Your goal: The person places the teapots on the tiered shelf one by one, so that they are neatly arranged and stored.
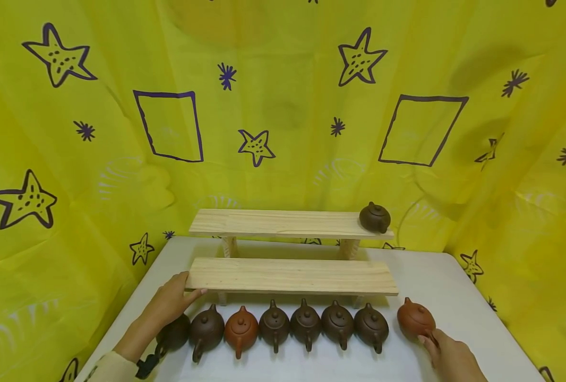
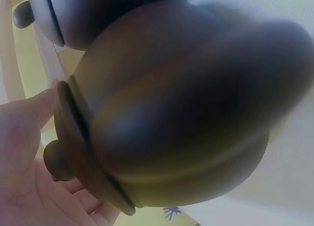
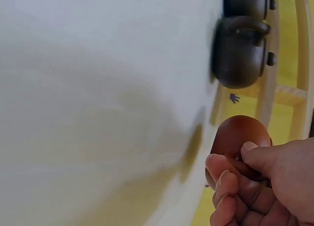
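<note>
My right hand (image 1: pixel 452 356) pinches the handle of a reddish-brown clay teapot (image 1: pixel 414 318) at the right, its spout pointing away; in the right wrist view the thumb lies over the fingers on that teapot (image 3: pixel 238 138). My left hand (image 1: pixel 170 297) grips the left end of the lower wooden shelf (image 1: pixel 292 276), thumb along its front edge. Below that hand stands a dark brown teapot (image 1: pixel 174 334), partly hidden by the hand. Filling most of the left wrist view is a dark teapot (image 2: pixel 186 113), close to the camera, with the left hand (image 2: pixel 24 152) behind its lid.
In front of the lower shelf runs a row of teapots, mostly dark, with one reddish teapot (image 1: pixel 241 330) among them. A dark teapot (image 1: pixel 375 217) sits at the right end of the upper shelf (image 1: pixel 273 223). Yellow patterned cloth (image 1: pixel 283 106) surrounds the white table (image 1: pixel 455 286).
</note>
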Tool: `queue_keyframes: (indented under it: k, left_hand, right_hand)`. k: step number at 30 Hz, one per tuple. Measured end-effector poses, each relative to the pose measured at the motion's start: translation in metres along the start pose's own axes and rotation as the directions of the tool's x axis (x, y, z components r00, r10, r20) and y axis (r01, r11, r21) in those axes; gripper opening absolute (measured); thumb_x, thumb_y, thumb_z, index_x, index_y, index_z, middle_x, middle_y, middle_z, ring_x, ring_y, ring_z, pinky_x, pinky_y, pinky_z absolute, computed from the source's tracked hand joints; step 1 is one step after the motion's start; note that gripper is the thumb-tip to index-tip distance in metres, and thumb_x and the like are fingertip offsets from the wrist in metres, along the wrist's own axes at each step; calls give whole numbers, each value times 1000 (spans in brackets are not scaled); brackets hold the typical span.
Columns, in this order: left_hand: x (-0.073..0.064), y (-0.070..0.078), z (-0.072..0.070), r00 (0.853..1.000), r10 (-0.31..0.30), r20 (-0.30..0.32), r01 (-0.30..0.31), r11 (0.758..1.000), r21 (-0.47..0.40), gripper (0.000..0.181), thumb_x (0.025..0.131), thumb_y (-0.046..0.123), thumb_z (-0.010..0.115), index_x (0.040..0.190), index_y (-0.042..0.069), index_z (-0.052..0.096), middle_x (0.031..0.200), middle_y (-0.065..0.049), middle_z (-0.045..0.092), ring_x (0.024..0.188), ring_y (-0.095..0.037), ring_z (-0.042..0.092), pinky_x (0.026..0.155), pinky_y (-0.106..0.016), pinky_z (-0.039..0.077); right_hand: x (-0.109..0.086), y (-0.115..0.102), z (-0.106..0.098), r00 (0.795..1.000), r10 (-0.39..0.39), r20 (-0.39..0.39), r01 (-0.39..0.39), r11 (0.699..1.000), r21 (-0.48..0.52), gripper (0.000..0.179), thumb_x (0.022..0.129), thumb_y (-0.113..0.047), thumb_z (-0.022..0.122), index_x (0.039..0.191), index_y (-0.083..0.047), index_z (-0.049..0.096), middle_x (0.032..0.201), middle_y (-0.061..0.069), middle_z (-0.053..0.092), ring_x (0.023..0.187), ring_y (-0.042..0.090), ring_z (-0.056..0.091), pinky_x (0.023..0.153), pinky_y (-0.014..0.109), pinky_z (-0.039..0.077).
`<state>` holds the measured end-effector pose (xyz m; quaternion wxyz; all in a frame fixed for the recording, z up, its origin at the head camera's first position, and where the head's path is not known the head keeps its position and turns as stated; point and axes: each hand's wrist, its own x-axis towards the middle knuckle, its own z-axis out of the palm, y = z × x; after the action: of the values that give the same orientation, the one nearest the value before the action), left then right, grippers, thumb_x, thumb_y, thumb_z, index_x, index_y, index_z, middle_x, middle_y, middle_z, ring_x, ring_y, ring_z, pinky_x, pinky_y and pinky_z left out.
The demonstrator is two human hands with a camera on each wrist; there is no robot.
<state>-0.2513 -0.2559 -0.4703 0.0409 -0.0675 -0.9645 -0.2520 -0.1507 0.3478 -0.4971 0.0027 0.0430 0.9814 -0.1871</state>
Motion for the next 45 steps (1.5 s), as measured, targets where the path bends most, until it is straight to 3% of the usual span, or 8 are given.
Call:
queue_keyframes:
  k: [6, 10, 22, 29, 33, 41, 45]
  left_hand:
    - [0, 0, -1, 1000, -3, 7, 3, 1000, -4, 74, 100, 40, 73, 139, -18, 49, 130, -36, 62, 121, -52, 62, 99, -63, 50]
    - [0, 0, -2, 1000, -6, 7, 6, 1000, -4, 75, 100, 39, 73, 141, -19, 48, 132, -38, 60, 124, -54, 60, 101, -64, 49]
    - [2, -2, -3, 1000, 3, 9, -3, 1000, 0, 76, 100, 38, 74, 140, -20, 48, 133, -39, 60, 125, -54, 59, 102, -64, 48]
    - [4, -2, -3, 1000, 5, 9, -5, 1000, -1, 74, 99, 39, 75, 138, -18, 51, 129, -35, 63, 120, -50, 63, 98, -62, 50]
    - [3, -2, -4, 1000, -6, 15, 6, 1000, -3, 76, 99, 41, 74, 140, -19, 49, 132, -36, 61, 123, -52, 61, 100, -63, 49]
    - [1, -3, -4, 1000, -15, 19, 15, 1000, 4, 78, 100, 41, 73, 142, -19, 47, 134, -38, 59, 124, -54, 59, 100, -64, 49]
    - [3, -3, -3, 1000, -8, 19, 8, 1000, 7, 76, 99, 41, 74, 141, -18, 49, 131, -35, 62, 121, -51, 62, 98, -62, 50]
  right_hand:
    - [-2, -13, -27, 999, -31, -8, 31, 999, 28, 29, 112, -20, 53, 88, -5, 55, 66, -1, 56, 58, 17, 52, 62, 38, 44]
    - [-3, -29, -42, 994, -80, -71, 82, 996, 36, 25, 112, -18, 54, 90, -6, 56, 66, -2, 57, 58, 16, 51, 61, 36, 44]
    - [14, -97, -61, 973, -178, -147, 190, 979, 74, 26, 109, -21, 61, 86, -8, 57, 63, -3, 56, 56, 15, 50, 54, 30, 40]
    - [35, -132, -72, 918, -308, -250, 331, 942, 52, 28, 107, -17, 63, 82, -8, 56, 61, -4, 53, 53, 13, 48, 51, 30, 39]
    - [50, -152, -79, 898, -344, -275, 369, 929, 42, 26, 106, -13, 64, 82, -6, 56, 61, -1, 53, 52, 14, 47, 50, 29, 38]
    - [84, -177, -79, 895, -365, -256, 391, 919, 57, 27, 108, -13, 61, 83, -2, 58, 63, 3, 58, 52, 15, 50, 50, 30, 38]
    - [98, -184, -80, 889, -372, -268, 395, 918, 38, 28, 107, -12, 62, 82, -2, 57, 63, 4, 54, 52, 16, 48, 51, 31, 38]
